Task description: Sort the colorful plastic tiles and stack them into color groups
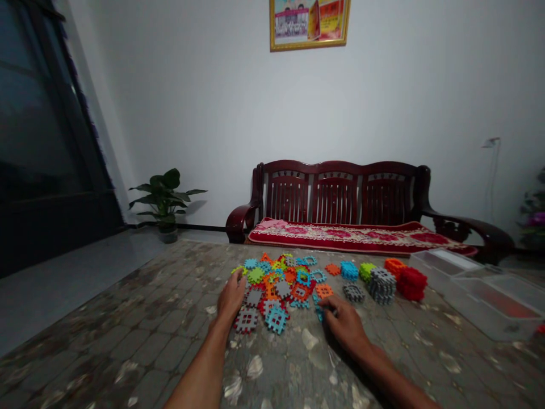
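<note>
A loose heap of interlocking plastic tiles (283,288) in grey, orange, blue, red and yellow-green lies on the table between my hands. My left hand (231,296) is at the heap's left edge, its fingers closed at a yellow-green tile (243,269) that shows past the fingertips. To the right of the heap, my right hand (346,322) has thumb and fingers pinched at a blue tile (317,307), partly covered by the fingertips. An orange tile (324,291) lies just beyond that hand. Grey tiles (246,320) and a light blue tile (277,320) are at the heap's near side.
Sorted stacks stand to the right: blue (349,270), dark grey (353,292), light grey (382,285), yellow-green (367,272), orange (394,266) and red (412,284). A clear plastic box (477,307) is farther right. Behind the patterned tablecloth (170,324) stands a wooden bench (334,196).
</note>
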The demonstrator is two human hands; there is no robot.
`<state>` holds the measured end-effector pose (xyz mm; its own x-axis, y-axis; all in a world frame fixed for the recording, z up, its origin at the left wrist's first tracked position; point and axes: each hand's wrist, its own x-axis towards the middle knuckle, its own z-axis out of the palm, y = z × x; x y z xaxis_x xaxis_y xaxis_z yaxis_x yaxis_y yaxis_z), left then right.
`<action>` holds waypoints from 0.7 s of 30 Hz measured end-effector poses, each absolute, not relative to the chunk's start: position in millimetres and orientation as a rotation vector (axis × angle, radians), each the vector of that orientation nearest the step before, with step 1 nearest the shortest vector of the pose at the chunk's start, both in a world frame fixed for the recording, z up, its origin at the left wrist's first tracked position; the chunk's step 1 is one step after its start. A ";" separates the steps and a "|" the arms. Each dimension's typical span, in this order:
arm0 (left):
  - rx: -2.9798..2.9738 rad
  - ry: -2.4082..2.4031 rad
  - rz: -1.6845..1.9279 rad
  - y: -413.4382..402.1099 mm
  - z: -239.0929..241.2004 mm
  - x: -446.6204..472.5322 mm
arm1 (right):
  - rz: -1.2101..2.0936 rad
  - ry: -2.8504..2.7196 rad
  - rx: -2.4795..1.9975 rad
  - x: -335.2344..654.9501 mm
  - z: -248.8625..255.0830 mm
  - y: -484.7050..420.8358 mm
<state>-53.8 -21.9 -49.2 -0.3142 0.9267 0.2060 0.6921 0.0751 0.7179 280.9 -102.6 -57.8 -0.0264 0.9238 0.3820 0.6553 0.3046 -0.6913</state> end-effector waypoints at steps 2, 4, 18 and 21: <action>1.609 2.025 1.096 -20.2 -52.1 -55.3 | 0.326 -1.802 -1.393 267.7 -50.8 -97.1; 1.615 2.018 1.073 -19.7 -53.4 -56.6 | 0.269 -1.831 -1.383 255.0 -43.4 -87.4; 1.588 1.893 1.217 -14.1 -55.9 -62.9 | 0.242 -2.071 -1.304 195.2 -21.2 -32.8; 1.612 1.843 1.216 -14.6 -57.3 -61.2 | 0.279 -2.218 -1.163 185.8 -21.4 -39.9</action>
<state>-61.2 -14.6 -57.3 -0.2509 0.9388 0.2360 0.5861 -0.0466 0.8089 185.8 -39.9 -21.4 -0.4265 0.8009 0.4202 0.6719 0.5916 -0.4456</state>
